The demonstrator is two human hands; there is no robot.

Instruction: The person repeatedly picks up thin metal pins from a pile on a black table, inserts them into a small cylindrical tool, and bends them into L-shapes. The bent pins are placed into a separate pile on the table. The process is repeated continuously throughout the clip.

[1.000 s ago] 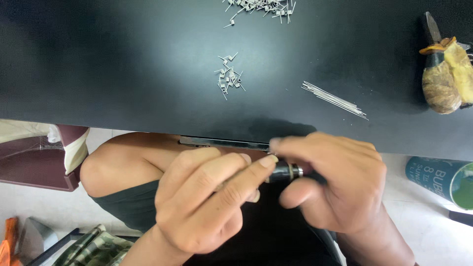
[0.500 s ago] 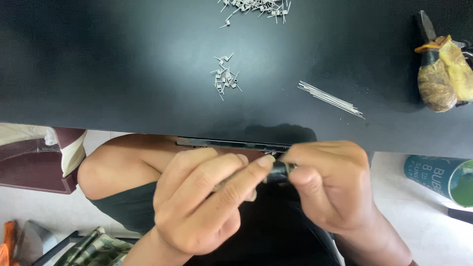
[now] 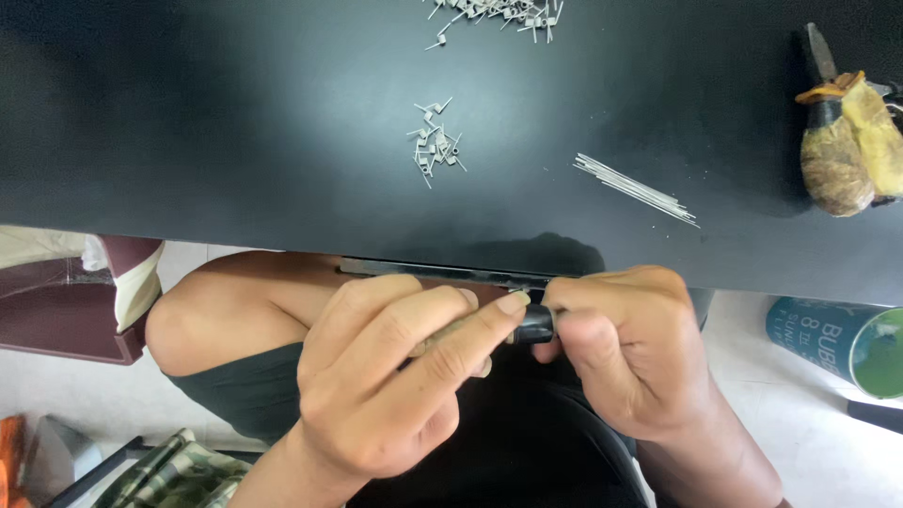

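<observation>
Both hands meet just below the near edge of the black table (image 3: 235, 141). My left hand (image 3: 386, 386) is curled, its index finger stretched to a small black cylindrical tool (image 3: 534, 325). My right hand (image 3: 630, 353) is closed around the other end of that tool, and most of it is hidden between the fingers. A thin dark metal strip (image 3: 423, 271) runs along the table edge just above the hands. On the table lie a small heap of bent wire pieces (image 3: 435, 146), a bundle of straight thin wires (image 3: 635, 188) and another pile of wire pieces (image 3: 499, 11) at the far edge.
A tool with a yellowish wrapped handle (image 3: 847, 132) lies at the table's right end. A teal can (image 3: 837, 339) rests on the floor at right. My bare knee (image 3: 216, 310) shows under the table, a dark red object (image 3: 66, 301) at left.
My right hand has slid a little to the left and down along the black tool, closing tighter on it. The left hand has stayed nearly in place.
</observation>
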